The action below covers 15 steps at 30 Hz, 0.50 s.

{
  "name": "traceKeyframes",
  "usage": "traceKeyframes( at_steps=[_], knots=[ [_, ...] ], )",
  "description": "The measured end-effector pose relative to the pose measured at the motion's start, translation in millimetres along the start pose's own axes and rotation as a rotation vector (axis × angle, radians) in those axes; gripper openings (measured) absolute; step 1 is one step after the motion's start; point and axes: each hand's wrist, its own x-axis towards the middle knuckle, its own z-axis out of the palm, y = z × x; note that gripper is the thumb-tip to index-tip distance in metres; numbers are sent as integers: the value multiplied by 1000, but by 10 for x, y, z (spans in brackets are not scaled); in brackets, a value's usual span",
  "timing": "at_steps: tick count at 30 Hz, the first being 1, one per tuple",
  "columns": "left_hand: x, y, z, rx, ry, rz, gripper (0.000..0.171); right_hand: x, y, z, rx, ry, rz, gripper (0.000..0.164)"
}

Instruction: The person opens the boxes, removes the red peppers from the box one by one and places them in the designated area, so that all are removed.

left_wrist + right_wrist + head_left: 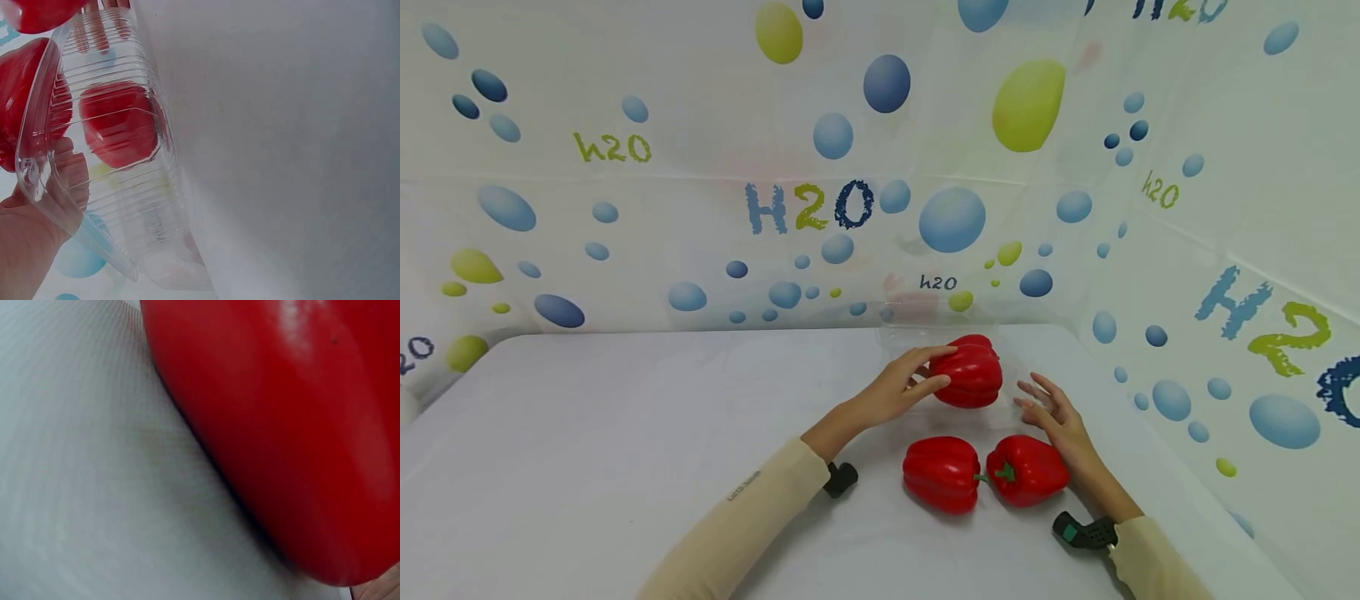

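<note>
In the head view my left hand (891, 389) grips a red bell pepper (970, 375) from its left side, thumb in front and fingers over the top. A clear plastic container (30, 165) stands there, its ribbed wall plain in the left wrist view and faint in the head view. To the right of it is my right hand (1060, 421), fingers loosely bent and holding nothing. Nearer to me lie two more red peppers, the left one (942, 475) and the right one (1026, 471), whose green stem shows. The right forearm passes beside the latter.
A white cloth (625, 450) covers the table. Behind and to the right hangs a white curtain (700, 225) with blue and green drops. Both wrists carry small dark cameras, such as the right wrist camera (1082, 532).
</note>
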Motion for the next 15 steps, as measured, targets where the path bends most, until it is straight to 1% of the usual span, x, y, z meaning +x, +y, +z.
traceKeyframes(
  at_steps=[8,15],
  knots=[
    [-84,12,-33,-27,1,31,52,-2,-14,2,-2,-2,-2,66],
    [-140,6,-52,-37,5,36,52,-3,-13,6,1,-5,5,67]
  ],
)
